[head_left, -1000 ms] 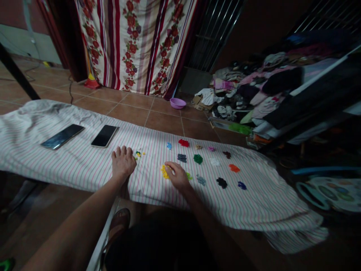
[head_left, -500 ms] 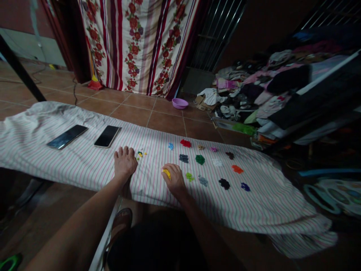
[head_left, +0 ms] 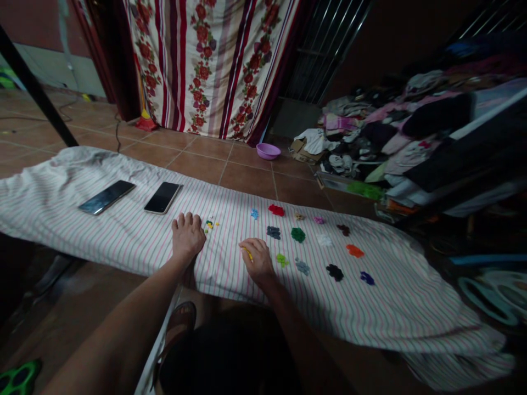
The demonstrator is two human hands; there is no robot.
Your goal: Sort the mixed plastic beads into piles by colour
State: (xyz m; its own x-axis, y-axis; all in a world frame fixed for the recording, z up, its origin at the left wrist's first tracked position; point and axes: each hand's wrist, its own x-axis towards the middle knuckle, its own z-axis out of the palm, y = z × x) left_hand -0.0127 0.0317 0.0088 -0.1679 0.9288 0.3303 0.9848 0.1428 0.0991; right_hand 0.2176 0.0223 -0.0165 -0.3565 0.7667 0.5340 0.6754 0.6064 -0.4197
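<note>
Shows right hand (head_left: pixel 256 258) palm down, fingers curled close together over yellow pieces (head_left: pixel 248 254). Cannot tell pinching from mere covering; hides the palm side from view. Places yellow pieces directly at this grip, exposed only as a narrow strip at its left edge, between thumb and forefinger. Slants, along the strip's long axis, from far left to near right. Rates right hand the nearer by a clear margin.

Sets lime-green pieces (head_left: pixel 282 260) just right of the grip, with light-grey pieces (head_left: pixel 302 266) next beyond. Puts dark-grey pieces (head_left: pixel 273 232) and dark-green pieces (head_left: pixel 298 235) farther out, ahead and to the right; red pieces (head_left: pixel 276 210) past those.

Rests left hand (head_left: pixel 188 236) well apart, left of the grip, palm down on striped cloth (head_left: pixel 135 241), fingers slightly parted. Keeps a small mixed-colour cluster (head_left: pixel 209 225) just beside it, between both hands but farther forward. Locates two phones (head_left: pixel 163 197) farthest left, ahead of left hand.
</note>
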